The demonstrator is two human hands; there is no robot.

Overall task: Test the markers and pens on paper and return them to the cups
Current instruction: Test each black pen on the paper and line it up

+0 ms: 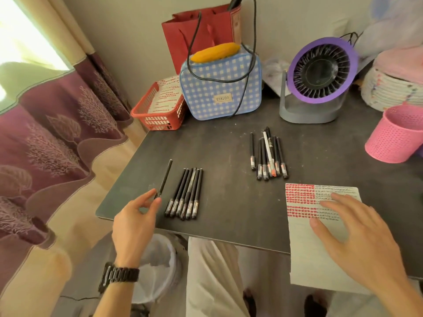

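Left hand pinched the near end of a lone black pen on the counter, beside a row of pens. Right hand lay flat, fingers spread, on the paper; keeping it pinned there should steady the test stroke.

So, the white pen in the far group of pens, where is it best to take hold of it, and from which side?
Pinch the white pen at mid barrel, coming from straight above. It lies on top of the black pens, which crowd both its sides, so a sideways approach would probably knock them. Only its upper surface is free.
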